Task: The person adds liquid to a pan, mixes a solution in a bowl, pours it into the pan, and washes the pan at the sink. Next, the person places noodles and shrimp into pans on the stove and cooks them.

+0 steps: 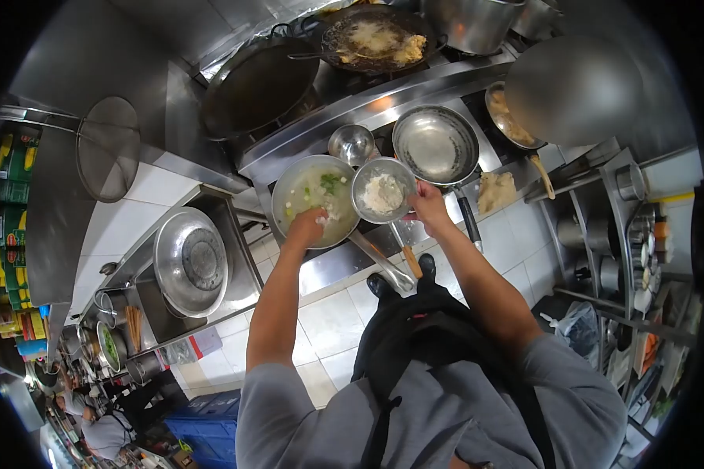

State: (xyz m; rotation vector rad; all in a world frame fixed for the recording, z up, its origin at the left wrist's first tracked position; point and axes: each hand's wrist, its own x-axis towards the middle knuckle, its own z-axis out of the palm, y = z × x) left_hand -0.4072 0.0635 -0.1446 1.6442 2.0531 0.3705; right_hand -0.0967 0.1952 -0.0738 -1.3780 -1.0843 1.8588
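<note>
My left hand (pixel 307 227) reaches over the near side of a saucepan (pixel 377 256) of pale broth, its fingers bent together near some white bits. Whatever lies between those fingers is too small to make out. White cubes and chopped green onion (pixel 332 183) float in the broth. With fingers and thumb at its right edge, my right hand (pixel 428 209) holds a small metal bowl (pixel 361 181) tilted beside the pan. A pale, crumbly heap (pixel 384 193) lies in the bowl.
A metal frying pan (pixel 436 141) stands right of the bowl, with a ladle (pixel 351 145) behind. Food fries in an oil-filled wok (pixel 371 59) beside a dark wok (pixel 262 86). A basin (pixel 169 250) sits left; a blurred round patch covers the upper right. Another person (pixel 105 430) is at lower left.
</note>
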